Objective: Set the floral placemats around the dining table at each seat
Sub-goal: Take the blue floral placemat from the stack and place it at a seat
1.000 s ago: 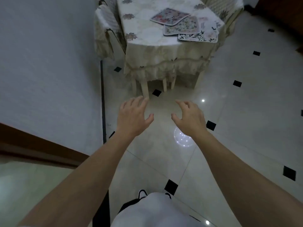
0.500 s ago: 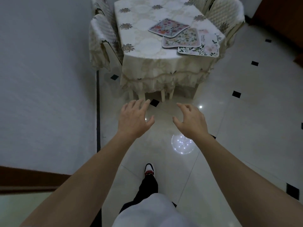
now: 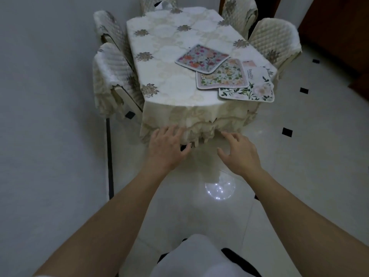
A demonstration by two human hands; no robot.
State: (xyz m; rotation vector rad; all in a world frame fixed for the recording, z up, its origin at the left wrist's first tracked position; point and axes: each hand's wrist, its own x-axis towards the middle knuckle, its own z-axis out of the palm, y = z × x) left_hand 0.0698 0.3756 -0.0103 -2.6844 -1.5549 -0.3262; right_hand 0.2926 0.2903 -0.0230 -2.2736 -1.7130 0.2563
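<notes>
A dining table under a cream floral tablecloth stands ahead of me. Three floral placemats lie overlapping at its near right corner: a bluish one with pink flowers on top, a pink-edged one under it, and a white one with roses lowest, at the table's edge. My left hand and my right hand are held out empty, fingers spread, in front of the tablecloth's hanging hem, short of the mats.
Chairs with quilted cream covers stand along the table: two on the left, two on the right, one at the far end. A grey wall runs close on the left. The white tiled floor has small black squares. Dark wood furniture sits far right.
I have walked closer to the table, which now fills the upper view. Both hands stay open and now reach the tablecloth's near hem.
</notes>
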